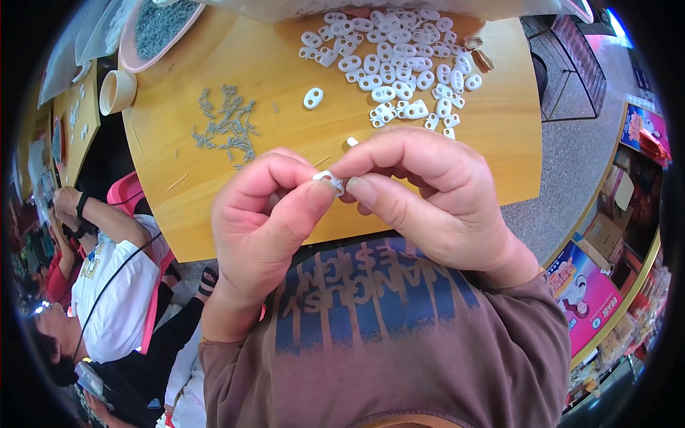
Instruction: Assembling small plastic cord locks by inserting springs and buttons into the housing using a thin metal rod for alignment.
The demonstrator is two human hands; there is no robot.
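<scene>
Pink bowl (153,44) holds grey screws (163,21); both hands (267,214) (435,192) pinch white clip (330,180).

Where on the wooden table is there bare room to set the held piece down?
Bare wood lies between the small grey metal pins and the heap of white oval plastic pieces, around one stray white piece. More lies right of the hands, near the table's right edge. The far edge is crowded.
</scene>
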